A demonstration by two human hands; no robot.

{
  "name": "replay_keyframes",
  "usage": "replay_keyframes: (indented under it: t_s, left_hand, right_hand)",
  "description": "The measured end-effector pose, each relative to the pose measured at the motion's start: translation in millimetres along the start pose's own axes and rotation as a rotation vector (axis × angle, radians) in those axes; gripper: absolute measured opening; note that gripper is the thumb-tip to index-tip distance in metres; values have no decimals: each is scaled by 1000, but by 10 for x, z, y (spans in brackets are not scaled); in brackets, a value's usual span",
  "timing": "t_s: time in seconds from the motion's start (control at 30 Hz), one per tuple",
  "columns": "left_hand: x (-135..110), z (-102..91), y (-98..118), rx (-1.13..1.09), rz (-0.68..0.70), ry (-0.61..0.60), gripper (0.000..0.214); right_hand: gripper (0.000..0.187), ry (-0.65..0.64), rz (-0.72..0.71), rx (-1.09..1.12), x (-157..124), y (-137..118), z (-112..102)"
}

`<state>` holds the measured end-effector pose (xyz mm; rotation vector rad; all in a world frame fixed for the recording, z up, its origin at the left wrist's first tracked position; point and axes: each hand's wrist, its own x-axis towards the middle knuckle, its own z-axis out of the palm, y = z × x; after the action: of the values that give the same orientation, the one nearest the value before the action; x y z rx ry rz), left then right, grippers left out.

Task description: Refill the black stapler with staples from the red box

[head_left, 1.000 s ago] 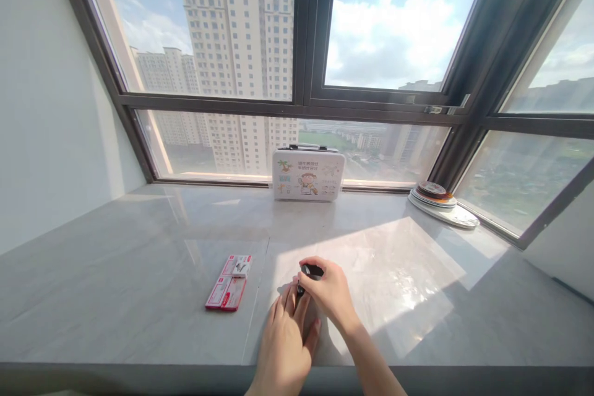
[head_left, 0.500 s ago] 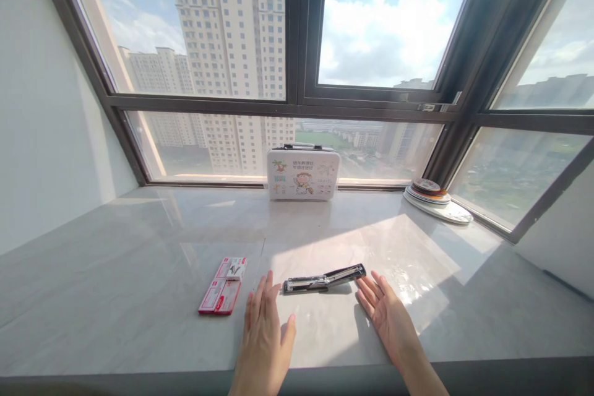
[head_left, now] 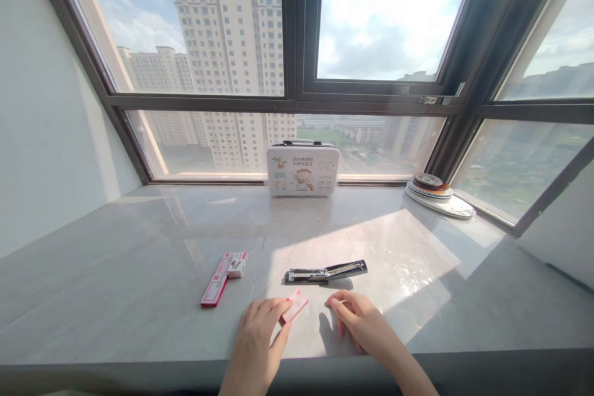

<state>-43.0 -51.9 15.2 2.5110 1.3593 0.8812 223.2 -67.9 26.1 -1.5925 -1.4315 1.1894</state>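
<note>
My left hand (head_left: 260,335) grips a small red-and-white box (head_left: 295,307) between thumb and fingers, tilted just above the worktop. To its right, my right hand (head_left: 359,320) has its thumb and fingertips drawn together in a loose pinch, with nothing visible in them and apart from the box. Beyond both hands lies a black and silver stapler (head_left: 325,272), unfolded along its hinge. On the left, a small white box (head_left: 237,265) with a stapler picture rests at the upper end of a long flat red-and-white pack (head_left: 215,288).
A white case (head_left: 303,172) with cartoon drawings and a black handle stands upright against the window. Stacked round plates or lids (head_left: 431,189) sit in the far right corner. The grey marble worktop (head_left: 139,297) ends at a front edge beneath my wrists.
My left hand has closed on a small red-and-white box that lay beside the long pack and brought it rightward. My right hand has turned over, moved left and curled its fingers.
</note>
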Motion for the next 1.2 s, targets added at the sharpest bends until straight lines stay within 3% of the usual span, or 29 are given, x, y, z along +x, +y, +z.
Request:
replay_keyframes:
  t_s: [0.13,0.27,0.47,0.57,0.7,0.83,0.97,1.07,1.2]
  left_hand:
    - [274,48,216,-201,27,-94,45]
    - [370,108,171,-313,-71,-90,39]
    - [345,142,67,-330,-104,-74,41]
    - [341,140,91,-310,-112,-79,45]
    - [349,143,100,-314,-114,-88,47]
    - [353,145,82,-324,-109,-93,49]
    - [350,149,74,-318,-115,-84,50]
    - [350,157,75,-318,-109,-93,49]
    - [354,147,84,-310,-98,-110,45]
  right_hand:
    - [40,-26,-110,-29,196,-109,79]
    - [37,-11,-121,-119,268,-15,-51]
    - [30,217,-110,-296,132,184,-365]
    - [19,235,-241,-459,66,-47,-339]
    - [8,63,-330,-673,162,-497,-107]
    - [12,-34,-360,-869,366,-731,79]
    - [12,-80,-435,-844,413,-758,20]
    - [10,-75,-456,-687,299,-643,-141]
    - [13,54,-445,-514,67,-323,-315]
